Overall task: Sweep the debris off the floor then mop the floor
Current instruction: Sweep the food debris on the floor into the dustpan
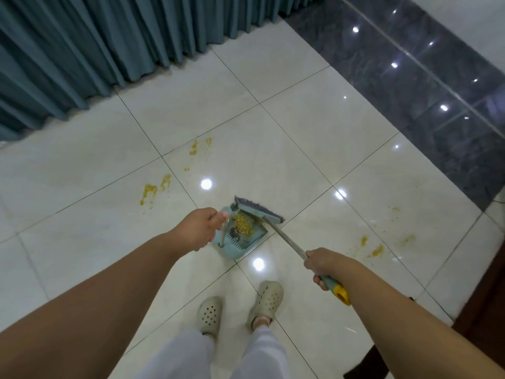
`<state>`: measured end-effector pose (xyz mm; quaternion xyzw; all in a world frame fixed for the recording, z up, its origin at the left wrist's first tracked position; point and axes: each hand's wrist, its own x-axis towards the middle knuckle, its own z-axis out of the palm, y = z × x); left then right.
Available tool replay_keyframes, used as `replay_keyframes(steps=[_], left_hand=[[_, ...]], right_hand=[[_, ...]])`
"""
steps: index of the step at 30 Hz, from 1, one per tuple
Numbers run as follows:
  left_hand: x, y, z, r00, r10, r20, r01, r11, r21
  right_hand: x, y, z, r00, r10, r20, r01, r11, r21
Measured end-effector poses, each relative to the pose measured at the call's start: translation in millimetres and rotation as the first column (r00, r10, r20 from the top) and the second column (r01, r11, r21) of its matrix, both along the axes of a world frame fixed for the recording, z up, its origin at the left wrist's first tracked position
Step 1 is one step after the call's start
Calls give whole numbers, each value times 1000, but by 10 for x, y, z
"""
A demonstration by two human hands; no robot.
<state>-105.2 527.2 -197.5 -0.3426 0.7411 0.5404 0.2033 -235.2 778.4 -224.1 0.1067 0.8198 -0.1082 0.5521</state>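
Two hands work here, well apart, each clamped on its own tool. Your left hand (200, 228) is closed around the upright handle of the dustpan (238, 242), fingers wrapped over the top of it. Your right hand (323, 265) grips the broom (258, 210) low on its metal shaft, just above the teal and yellow end grip that pokes out behind your wrist.

From your right hand the shaft slants up and left to the broom head, which lies across the far edge of the dustpan, touching it. Inside the pan sits a heap of yellow debris (241, 225), close behind the bristles.

More yellow smears stay on the floor (314, 127): one cluster (149, 191) left of the pan, another (200, 144) farther out toward the curtain (82, 50), and a third (377, 250) to the right of your right hand. The floor is glossy pale tile with dark grout lines and bright light reflections; a dark marbled strip runs along its far right.

Your feet, in pale perforated clogs (269, 299), stand just behind the pan.
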Motion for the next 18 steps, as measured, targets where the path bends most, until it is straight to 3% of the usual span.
replay_keyframes(steps=[11,18], left_hand=[[207,-18,18,996,-78,32,80,995,-55],[203,-9,22,991,-133,25,135,982,-135]], right_hand=[[63,314,245,999,-40,-7,41,997,59],[-99,323,299,974,-227,14,227,974,-19]])
